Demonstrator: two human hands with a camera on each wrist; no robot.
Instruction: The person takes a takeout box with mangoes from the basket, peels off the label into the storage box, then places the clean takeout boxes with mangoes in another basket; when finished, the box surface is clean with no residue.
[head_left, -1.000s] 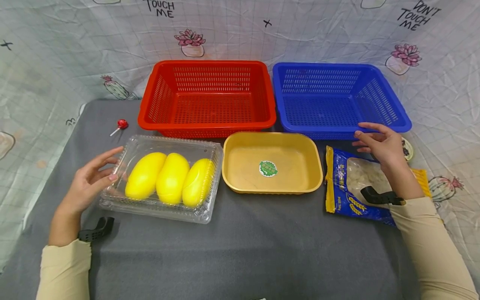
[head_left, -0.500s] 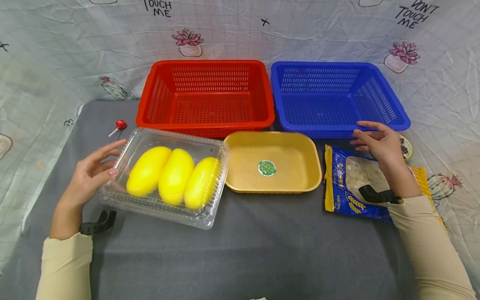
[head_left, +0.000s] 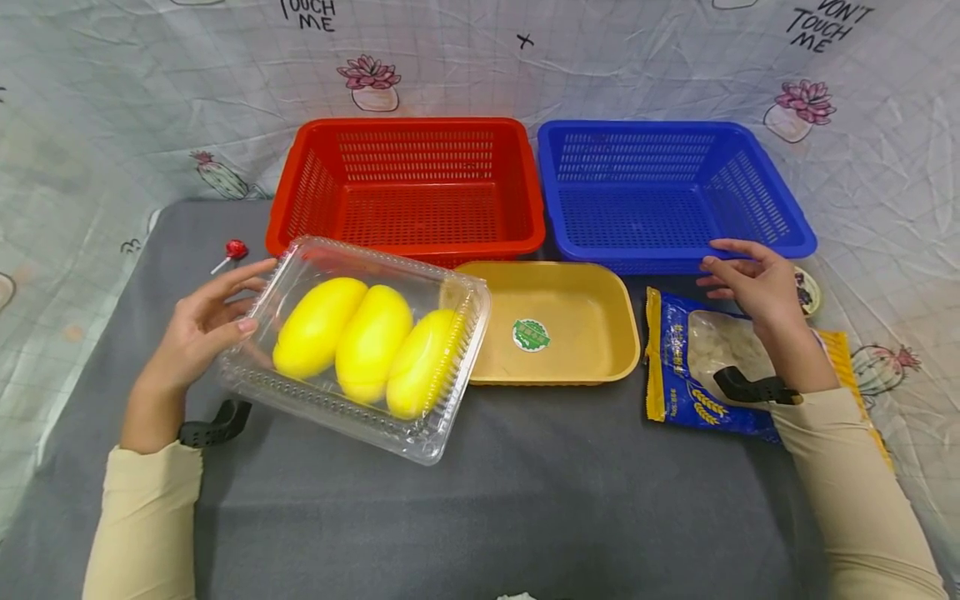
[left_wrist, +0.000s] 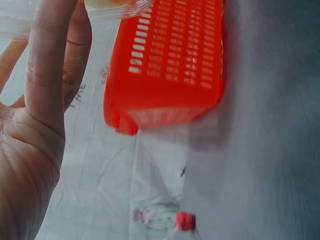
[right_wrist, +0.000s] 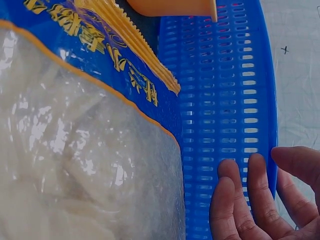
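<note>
A clear plastic clamshell box [head_left: 315,398] with yellow mango-shaped fruits [head_left: 372,343] inside is tilted in the head view, its right side overlapping the gold tray [head_left: 555,358]. My left hand [head_left: 201,329] grips the box by its left edge, thumb near the lid; part of the fingers shows through the plastic. In the left wrist view only a corner of the box [left_wrist: 120,9] shows. My right hand [head_left: 761,287] hovers by the front rim of the blue basket [head_left: 675,258], fingers relaxed, holding nothing. Below it lies a blue and yellow food bag [head_left: 678,333] with a clear window.
A red basket [head_left: 405,248] stands at the back, left of the blue one. A red lollipop [head_left: 236,248] lies at the far left. Behind the right wrist a small round tin [head_left: 808,292] is partly hidden. A patterned cloth [head_left: 465,58] hangs behind the grey table [head_left: 525,500].
My left hand has lifted the clear box and carried it rightward; it is more tilted and covers the gold tray's left end. My right hand has stayed in place.
</note>
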